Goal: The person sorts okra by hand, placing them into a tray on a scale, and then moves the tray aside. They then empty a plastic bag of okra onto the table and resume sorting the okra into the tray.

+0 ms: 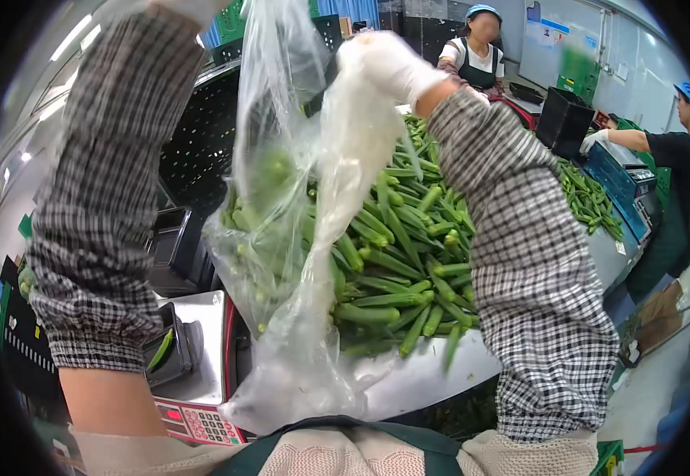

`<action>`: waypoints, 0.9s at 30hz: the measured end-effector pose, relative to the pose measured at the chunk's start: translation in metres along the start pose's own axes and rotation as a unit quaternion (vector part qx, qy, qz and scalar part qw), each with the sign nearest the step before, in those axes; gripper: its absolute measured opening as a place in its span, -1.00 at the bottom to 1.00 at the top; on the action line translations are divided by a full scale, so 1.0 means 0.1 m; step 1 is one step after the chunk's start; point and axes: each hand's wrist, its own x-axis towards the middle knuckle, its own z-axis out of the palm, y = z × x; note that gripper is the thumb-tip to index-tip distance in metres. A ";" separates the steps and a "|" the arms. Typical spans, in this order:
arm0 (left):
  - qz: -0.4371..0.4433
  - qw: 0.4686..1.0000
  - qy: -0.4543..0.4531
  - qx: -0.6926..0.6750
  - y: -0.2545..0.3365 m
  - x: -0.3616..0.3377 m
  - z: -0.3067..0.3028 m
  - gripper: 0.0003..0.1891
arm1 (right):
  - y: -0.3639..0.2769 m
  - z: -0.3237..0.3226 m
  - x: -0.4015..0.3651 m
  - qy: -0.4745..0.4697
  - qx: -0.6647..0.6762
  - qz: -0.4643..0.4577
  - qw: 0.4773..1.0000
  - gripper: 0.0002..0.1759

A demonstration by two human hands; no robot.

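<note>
A clear plastic bag (281, 103) hangs raised in front of me, its lower part draped down toward my apron. Gloved in white, my right hand (389, 67) is closed on the bag's bunched edge. My left hand (190, 8), also gloved, is at the top edge beside the bag, its fingers cut off by the frame. Green okra pods (396, 262) lie heaped behind and below the bag, and some show through the film. A few pods at the heap's front edge are blurred.
At left, a scale (206, 424) carries a black tray (172, 353) with one okra pod in it. One person (484, 55) stands at the back; another person (674, 182) is at the right beside a second scale (626, 178). A black crate (563, 119) stands behind more okra.
</note>
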 end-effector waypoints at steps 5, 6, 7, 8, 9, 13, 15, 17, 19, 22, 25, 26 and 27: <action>-0.164 0.691 -0.214 -0.670 0.27 -0.87 0.28 -0.55 | 0.43 -0.05 0.17 0.057 0.090 0.125 0.986 -0.78; -0.186 0.738 -0.259 -0.595 0.54 -1.00 0.04 -0.45 | 0.52 -0.05 0.20 0.063 0.109 0.146 0.981 -0.78; -0.159 0.742 -0.274 -0.590 0.68 -1.13 0.18 -0.55 | 0.61 -0.05 0.22 0.069 0.128 0.162 0.976 -0.78; -0.133 0.747 -0.288 -0.584 0.77 -1.25 0.35 -0.64 | 0.69 -0.06 0.25 0.074 0.149 0.177 0.970 -0.77; -0.164 0.721 -0.289 -0.608 0.77 -1.29 0.41 -0.70 | 0.77 -0.06 0.28 0.078 0.169 0.191 0.964 -0.77; -0.333 0.671 -0.173 -0.639 0.42 -1.34 0.82 -0.84 | 0.99 -0.08 0.46 0.072 0.244 0.221 0.941 -0.76; -0.407 0.632 -0.099 -0.652 0.01 -1.43 1.13 -0.86 | 0.98 -0.07 0.53 0.019 0.262 0.211 0.942 -0.76; -0.447 0.624 -0.033 -0.640 -0.32 -1.55 1.41 -0.87 | 0.69 -0.07 0.41 -0.107 0.121 0.163 0.973 -0.72; -0.469 0.635 -0.026 -0.614 -0.54 -1.63 1.57 -0.85 | 0.05 -0.04 0.14 -0.198 0.138 0.132 0.961 -0.52; -0.448 0.609 0.053 -0.652 -0.81 -1.60 2.06 -0.79 | -0.95 -0.08 -0.17 -0.196 0.079 0.143 0.967 -0.19; -0.209 0.932 -0.026 -0.296 -0.71 -1.29 1.50 -0.90 | -1.26 0.46 -0.56 -0.215 0.157 -0.041 0.963 -0.07; -0.239 0.875 -0.017 -0.421 -0.63 -1.19 1.31 -0.90 | -1.39 0.61 -0.68 -0.241 0.151 -0.055 0.957 -0.06; -0.254 0.814 0.002 -0.523 -0.51 -1.11 1.12 -0.90 | -1.60 0.62 -0.66 -0.280 0.237 -0.003 0.930 -0.15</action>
